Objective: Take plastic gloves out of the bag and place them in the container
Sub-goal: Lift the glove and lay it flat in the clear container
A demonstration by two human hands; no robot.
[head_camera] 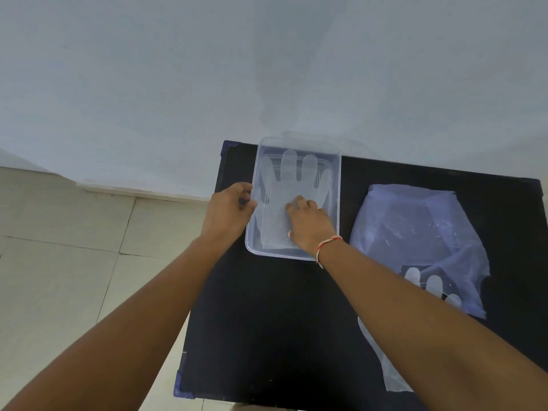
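Partly, the right hand (308,223) covers the glove (292,185) in the container (338,185).

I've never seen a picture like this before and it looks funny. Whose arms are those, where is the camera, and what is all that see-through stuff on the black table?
There is no machine here, just a person. The camera sits on the person's head and looks down, so you see both arms reaching forward.

On the black table stands a clear plastic container. A thin see-through plastic glove lies flat inside it. The left hand grips the container's left edge to steady it. The right hand, with a thread band on its wrist, presses down on the glove.

To the right lies a crinkly plastic bag. More glove fingers peek out at its near end.

Behind the table are a pale wall and a tiled floor.
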